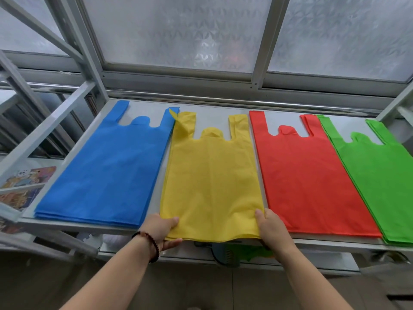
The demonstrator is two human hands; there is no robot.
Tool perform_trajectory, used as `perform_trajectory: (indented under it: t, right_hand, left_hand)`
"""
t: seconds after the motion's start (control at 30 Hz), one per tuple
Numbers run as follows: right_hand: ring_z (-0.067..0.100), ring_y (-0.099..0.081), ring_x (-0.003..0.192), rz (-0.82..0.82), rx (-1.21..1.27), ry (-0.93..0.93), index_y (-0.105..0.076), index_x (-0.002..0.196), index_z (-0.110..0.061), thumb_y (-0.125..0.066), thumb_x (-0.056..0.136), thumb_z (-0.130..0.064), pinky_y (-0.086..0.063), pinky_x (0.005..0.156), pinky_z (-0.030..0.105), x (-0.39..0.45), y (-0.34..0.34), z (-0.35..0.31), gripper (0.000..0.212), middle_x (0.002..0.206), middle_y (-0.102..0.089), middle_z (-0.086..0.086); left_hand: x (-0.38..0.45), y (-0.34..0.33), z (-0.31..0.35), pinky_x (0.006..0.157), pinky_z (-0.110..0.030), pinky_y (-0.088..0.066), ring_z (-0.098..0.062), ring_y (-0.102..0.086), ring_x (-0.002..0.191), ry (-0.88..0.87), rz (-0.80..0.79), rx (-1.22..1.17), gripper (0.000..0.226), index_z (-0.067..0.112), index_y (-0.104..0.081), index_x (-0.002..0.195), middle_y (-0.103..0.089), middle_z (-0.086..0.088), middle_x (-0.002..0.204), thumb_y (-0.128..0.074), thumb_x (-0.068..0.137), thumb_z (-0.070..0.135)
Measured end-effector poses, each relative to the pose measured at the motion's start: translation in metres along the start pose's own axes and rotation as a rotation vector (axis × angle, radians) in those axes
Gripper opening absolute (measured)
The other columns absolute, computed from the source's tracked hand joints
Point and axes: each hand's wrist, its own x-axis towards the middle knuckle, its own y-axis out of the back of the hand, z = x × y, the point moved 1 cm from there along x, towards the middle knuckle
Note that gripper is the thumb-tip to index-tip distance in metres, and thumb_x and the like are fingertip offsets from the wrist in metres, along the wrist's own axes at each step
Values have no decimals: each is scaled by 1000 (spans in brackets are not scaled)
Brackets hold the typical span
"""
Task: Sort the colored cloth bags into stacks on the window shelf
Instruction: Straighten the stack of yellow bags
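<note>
Both hands hold the near edge of the yellow stack (211, 175) on the window shelf (223, 108), the left hand (162, 228) and right hand (271, 227) each pinching a bottom corner, thumb on top and fingers beneath. Left of the yellow stack lies the blue stack (107, 173); right of it the red stack (308, 177), then the green stack (380, 175). A sideways tug could drag yellow over its neighbours, and its overhanging edge could slide off.

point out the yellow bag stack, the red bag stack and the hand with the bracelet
yellow bag stack (212, 175): head view, middle of the top bag's flat body
red bag stack (308, 175): head view, middle of the top bag's body
left hand (159, 228): head view, back of the hand
</note>
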Motion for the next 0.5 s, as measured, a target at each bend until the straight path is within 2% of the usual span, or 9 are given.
perform_trajectory:
  t: [0.07, 0.13, 0.2, 0.23, 0.3, 0.37, 0.43, 0.5]
  right_hand:
    - [19, -52, 84, -12, -15, -29, -51, 103, -12, -30, 100, -35, -38, 71, 32, 0, 2, 2, 31, 86, -52, -2]
    - [16, -52, 76, -30, -32, -62, -48, 105, -13, -32, 99, -40, -39, 58, 29, -2, 4, 5, 32, 83, -51, -2]
    - [13, -52, 70, -57, -64, -77, -47, 110, -13, -37, 98, -38, -39, 50, 25, -2, 7, 5, 30, 84, -51, -3]
    - [12, -53, 73, -64, -90, -70, -47, 112, -14, -40, 97, -36, -40, 53, 25, 0, 8, 2, 28, 88, -53, -4]
    - [20, -57, 87, -65, -128, -49, -52, 110, -14, -45, 95, -33, -45, 69, 31, 11, 9, -13, 26, 98, -58, 1]
    - [31, -59, 101, -44, -166, -20, -58, 112, -6, -47, 94, -33, -47, 83, 36, 32, 10, -34, 34, 109, -62, 12]
    - [35, -57, 112, 8, -186, -3, -57, 119, 2, -49, 94, -29, -46, 90, 38, 57, 9, -57, 41, 121, -61, 20]
    - [36, -58, 113, 27, -172, -20, -55, 122, 6, -49, 91, -17, -48, 93, 41, 74, 8, -68, 39, 124, -59, 23]
  left_hand:
    - [-1, 3, -1, 36, -26, -53, -29, -61, 77, -7, -13, 48, 24, 8, -45, 108, -52, -15, 102, -57, 91, 21]
    - [-5, 8, 0, 39, -25, -53, -25, -64, 72, -24, -37, 117, 32, 9, -45, 111, -56, -12, 98, -59, 89, 28]
    - [-6, 9, 5, 43, -22, -52, -21, -63, 73, -103, -7, 316, 41, 8, -48, 115, -60, -8, 97, -60, 87, 35]
    - [-2, 9, 11, 51, -24, -52, -21, -62, 78, -158, 27, 442, 44, 6, -50, 116, -60, -7, 99, -60, 87, 38]
    - [9, 6, 30, 71, -33, -50, -25, -58, 90, -220, 105, 627, 44, 5, -55, 109, -58, -9, 102, -61, 85, 42]
    - [23, 0, 54, 85, -41, -49, -32, -58, 98, -268, 181, 638, 45, 2, -57, 102, -58, -19, 106, -62, 84, 43]
    - [39, -8, 75, 86, -42, -48, -33, -57, 98, -367, 230, 567, 39, -2, -56, 109, -58, -23, 113, -60, 88, 31]
    - [47, -11, 85, 77, -37, -46, -29, -53, 89, -411, 234, 569, 21, 2, -53, 106, -55, -16, 106, -54, 90, 17]
